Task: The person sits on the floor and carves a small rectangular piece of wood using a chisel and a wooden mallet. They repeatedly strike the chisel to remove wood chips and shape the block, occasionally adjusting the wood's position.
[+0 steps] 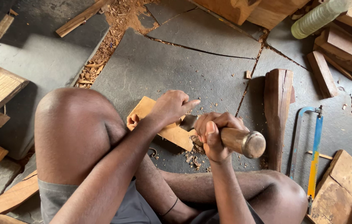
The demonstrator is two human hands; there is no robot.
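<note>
We look down on a stone floor of large grey slabs, cracked along the joints and dusted with reddish sawdust, where a person sits with knees drawn up among offcuts of timber. A long dark block lies just right of the hands, and beyond it a hacksaw with a blue and yellow frame rests flat on the slab.

At the centre lies a flat board of pale wood, on the floor between the legs, with one foot apparently pressing its near end. We judge it stiff, light and apt to skid on smooth stone, so it wants pinning from above, well back from the cutting edge.

The left hand bears down on the board, its fingers curled and the index stretched forward toward the blade. The right hand is wrapped tight around a thick wooden handle with a rounded, worn butt; the fingers close fully about it, thumb up. We take the tool for a chisel, its dark steel blade meeting the board's edge. The handle looks solid and fairly heavy, best gripped mid-length as here.

Fresh chips lie scattered just below the board's right edge.
</note>
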